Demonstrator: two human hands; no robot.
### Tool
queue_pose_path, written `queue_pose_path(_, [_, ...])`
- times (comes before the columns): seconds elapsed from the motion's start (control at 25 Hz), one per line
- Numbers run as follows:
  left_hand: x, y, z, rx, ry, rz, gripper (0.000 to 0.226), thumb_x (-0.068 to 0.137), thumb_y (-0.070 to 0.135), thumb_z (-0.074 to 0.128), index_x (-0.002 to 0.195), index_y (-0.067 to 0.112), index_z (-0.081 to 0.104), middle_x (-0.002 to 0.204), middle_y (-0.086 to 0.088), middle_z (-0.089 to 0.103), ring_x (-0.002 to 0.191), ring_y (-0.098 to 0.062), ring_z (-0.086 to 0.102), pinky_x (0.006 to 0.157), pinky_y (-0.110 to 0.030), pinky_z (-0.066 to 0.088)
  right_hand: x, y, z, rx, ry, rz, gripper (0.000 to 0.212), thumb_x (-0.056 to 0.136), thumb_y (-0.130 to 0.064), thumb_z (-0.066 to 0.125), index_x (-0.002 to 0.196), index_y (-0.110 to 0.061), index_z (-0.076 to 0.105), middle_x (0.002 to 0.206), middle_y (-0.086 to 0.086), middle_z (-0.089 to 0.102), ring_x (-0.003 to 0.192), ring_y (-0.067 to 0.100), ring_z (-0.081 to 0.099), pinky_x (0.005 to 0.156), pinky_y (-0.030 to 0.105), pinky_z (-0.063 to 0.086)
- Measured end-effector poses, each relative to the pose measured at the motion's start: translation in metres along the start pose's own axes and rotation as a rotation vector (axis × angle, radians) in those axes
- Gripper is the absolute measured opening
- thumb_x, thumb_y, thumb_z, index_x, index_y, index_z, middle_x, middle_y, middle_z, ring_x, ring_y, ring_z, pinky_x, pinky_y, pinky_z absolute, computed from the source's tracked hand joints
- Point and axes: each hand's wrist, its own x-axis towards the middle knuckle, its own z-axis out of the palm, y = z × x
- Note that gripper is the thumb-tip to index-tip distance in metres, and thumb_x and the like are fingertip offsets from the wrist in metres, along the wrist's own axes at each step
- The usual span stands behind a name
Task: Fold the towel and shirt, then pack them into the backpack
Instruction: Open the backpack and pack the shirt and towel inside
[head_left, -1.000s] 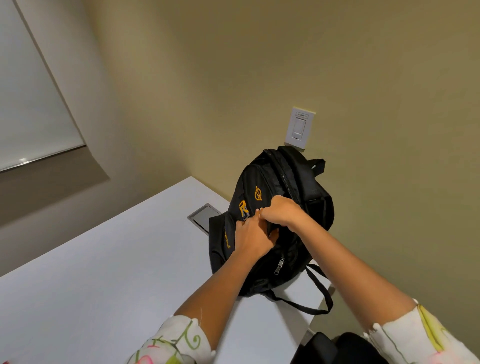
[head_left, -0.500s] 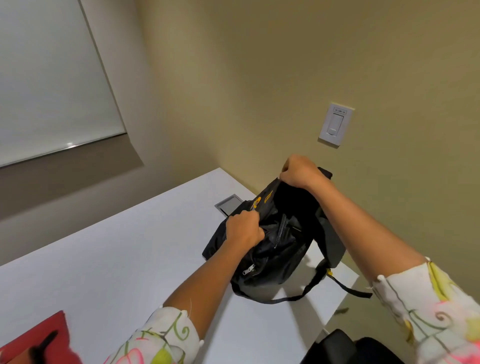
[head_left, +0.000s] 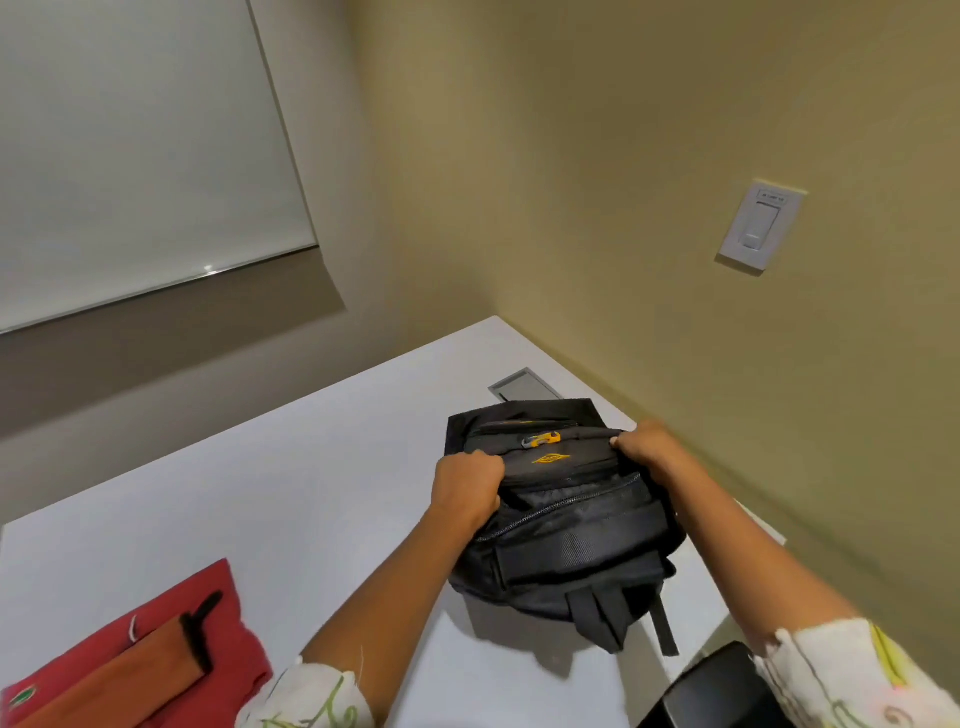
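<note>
Your left hand (head_left: 467, 491) and right hand (head_left: 647, 447) both grip the black backpack (head_left: 571, 540), fingers (head_left: 485, 460) curled tight into the fabric at either side of its top. The backpack lies by the counter's (head_left: 260, 493) right edge, near the far corner. The red shirt (head_left: 223, 613) lies at the near left edge, with the orange towel (head_left: 124, 680) on it.

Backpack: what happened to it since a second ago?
The backpack went from standing upright to lying on the table. The left grip and right grip, bunched together at its front before, moved apart to opposite sides of its top. Both still hold it.
</note>
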Motion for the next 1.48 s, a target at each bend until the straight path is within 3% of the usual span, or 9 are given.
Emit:
queue_pose_path(0.28, [-0.064,-0.060,0.038,0.041,-0.018,-0.027,0.038,0.085,0.011,0.051,0.123,0.015,0.054,0.110,-0.007,0.068,0.099,-0.031,0.065,0.079,-0.029,0.043,-0.049,-0.023,0.087,0.051,0.066,-0.003,0.037,0.092,-0.026,0.054,0.123,-0.006,0.056,0.123,0.017,0.061,0.111,0.036,0.057,0.081,0.034,0.043])
queue_pose_path(0.68, [-0.133,-0.145,0.074,0.087,-0.180,-0.103,0.063,0.086,0.014,0.061,0.143,0.007,0.034,0.133,-0.010,0.056,0.112,-0.030,0.060,0.095,-0.035,0.040,-0.084,-0.077,0.194,0.165,0.036,-0.168,0.058,0.095,-0.027,0.054,0.148,-0.012,0.035,0.143,0.015,0.047,0.130,0.035,0.045,0.105,0.043,0.037])
queue_pose_path(0.84, [-0.120,-0.163,0.083,0.073,-0.288,-0.072,0.069,0.085,0.026,0.061,0.145,0.008,0.031,0.147,-0.011,0.041,0.135,-0.027,0.041,0.104,-0.038,0.033,-0.069,-0.097,0.221,0.167,0.020,-0.195,0.056,0.097,-0.024,0.052,0.149,-0.014,0.033,0.141,0.016,0.045,0.127,0.035,0.047,0.101,0.043,0.040])
queue_pose_path(0.92, [-0.103,-0.157,0.087,-0.053,-0.306,-0.075,0.083,0.085,0.045,0.057,0.152,0.013,0.020,0.159,-0.007,0.021,0.147,-0.023,0.019,0.114,-0.041,0.025,-0.053,-0.110,0.224,0.202,-0.012,-0.212,0.056,0.097,-0.021,0.052,0.149,-0.014,0.033,0.142,0.015,0.044,0.128,0.034,0.046,0.102,0.043,0.039])
queue_pose_path(1.04, [-0.061,-0.136,0.086,-0.221,-0.183,-0.162,0.085,0.088,0.060,0.047,0.154,0.018,0.016,0.162,-0.001,0.014,0.149,-0.020,0.013,0.115,-0.040,0.022,-0.032,-0.129,0.227,0.282,-0.076,-0.244,0.058,0.096,-0.020,0.055,0.149,-0.013,0.033,0.144,0.014,0.042,0.131,0.032,0.044,0.105,0.042,0.036])
queue_pose_path(1.2, [-0.016,-0.123,0.089,-0.139,-0.161,-0.186,0.067,0.097,0.047,0.035,0.154,0.019,0.016,0.162,0.000,0.014,0.148,-0.019,0.017,0.112,-0.040,0.029,0.010,-0.127,0.217,0.551,-0.327,-0.292,0.052,0.094,-0.032,0.059,0.143,-0.017,0.046,0.140,0.005,0.050,0.128,0.025,0.049,0.110,0.040,0.039])
queue_pose_path(1.32, [-0.003,-0.133,0.088,-0.187,0.039,-0.217,0.061,0.091,0.043,0.026,0.144,0.019,0.043,0.150,0.001,0.043,0.135,-0.015,0.046,0.094,-0.036,0.047,0.059,-0.118,0.200,0.782,-0.337,-0.170,0.028,0.098,-0.025,0.052,0.119,-0.014,0.065,0.115,0.006,0.069,0.100,0.019,0.067,0.098,0.041,0.051])
queue_pose_path(1.4, [0.000,-0.140,0.085,-0.194,0.222,-0.251,0.055,0.085,0.039,0.032,0.125,0.018,0.065,0.119,-0.003,0.069,0.093,-0.018,0.072,0.067,-0.030,0.054,0.089,-0.111,0.196,0.626,-0.267,-0.151,0.025,0.095,-0.011,0.050,0.114,-0.014,0.067,0.114,0.010,0.069,0.096,0.022,0.067,0.097,0.038,0.051])
queue_pose_path(1.48, [0.006,-0.150,0.081,-0.231,0.281,-0.343,0.053,0.085,0.039,0.034,0.120,0.021,0.068,0.090,-0.005,0.076,0.063,-0.022,0.069,0.056,-0.031,0.053,0.109,-0.113,0.202,0.380,-0.252,-0.243,0.033,0.092,-0.003,0.048,0.119,-0.010,0.067,0.121,0.011,0.067,0.109,0.027,0.062,0.101,0.034,0.044])
